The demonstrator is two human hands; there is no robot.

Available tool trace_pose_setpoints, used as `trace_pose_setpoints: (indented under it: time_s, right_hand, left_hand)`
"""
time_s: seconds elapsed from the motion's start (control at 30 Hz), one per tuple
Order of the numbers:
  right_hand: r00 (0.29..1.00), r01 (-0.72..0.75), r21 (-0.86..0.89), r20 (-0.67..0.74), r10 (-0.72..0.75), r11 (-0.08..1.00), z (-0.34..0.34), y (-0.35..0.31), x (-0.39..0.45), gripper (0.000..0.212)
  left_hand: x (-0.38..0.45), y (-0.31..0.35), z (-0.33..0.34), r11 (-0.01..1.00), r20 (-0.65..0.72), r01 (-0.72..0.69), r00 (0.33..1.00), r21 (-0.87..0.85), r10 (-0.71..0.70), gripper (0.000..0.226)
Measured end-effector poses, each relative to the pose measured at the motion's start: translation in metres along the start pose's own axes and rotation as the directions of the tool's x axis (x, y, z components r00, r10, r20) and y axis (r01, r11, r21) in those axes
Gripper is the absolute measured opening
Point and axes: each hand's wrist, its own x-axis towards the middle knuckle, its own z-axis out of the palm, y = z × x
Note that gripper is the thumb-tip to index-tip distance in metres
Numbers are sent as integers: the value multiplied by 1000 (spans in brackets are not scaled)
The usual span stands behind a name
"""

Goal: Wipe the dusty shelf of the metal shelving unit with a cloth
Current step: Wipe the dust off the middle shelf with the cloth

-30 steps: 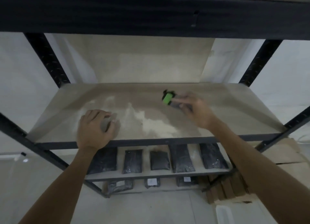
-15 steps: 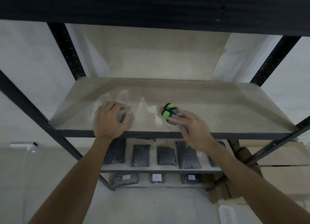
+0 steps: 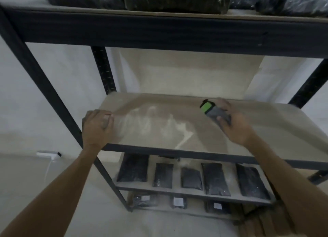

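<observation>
The dusty shelf [image 3: 266, 130] is a pale board in a black metal frame, with white dust smears [image 3: 159, 125] across its left-middle part. My right hand [image 3: 237, 128] is over the shelf right of centre. It grips a folded grey cloth [image 3: 215, 114] with a bright green and black end that points to the back left. My left hand [image 3: 96, 126] rests at the shelf's left edge with its fingers curled. Nothing shows inside it.
A black front rail [image 3: 177, 152] and black uprights [image 3: 44, 87] frame the shelf. The shelf above [image 3: 159, 31] carries dark plastic bags. Several dark packets [image 3: 214, 179] lie on the lower shelves. Cardboard boxes [image 3: 257, 222] stand at the lower right, with a white wall behind.
My right hand has swept the cloth from the front centre of the shelf back and to the right. My left hand has slid to the shelf's left edge. My head has tilted up.
</observation>
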Motion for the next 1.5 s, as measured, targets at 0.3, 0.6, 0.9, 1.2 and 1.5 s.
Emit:
trace_pose_setpoints:
  time_s: [0.3,0.6,0.9,1.2,1.5]
  right_hand:
    - [989,-135,-322,18,148,937,66,46,69,76]
    - [959,270,-85,113,-260,959,63,1,84,33]
    - [983,152,-209,136,-125,966,99,0,109,40]
    - [946,306,-39,122,-299,951,98,-34,155,13]
    - [786,499,128,349,-510,857,120,-42,114,28]
  left_hand:
    - [9,-13,23,998,70,18,997,-56,-14,16]
    - [8,-14,22,996,50,-13,999,-92,18,19]
    - [8,-12,21,990,50,50,998,-131,-44,20]
    - [7,-13,21,994,58,47,997,-96,-42,26]
    - [10,-16,23,993,88,71,994,-96,-63,27]
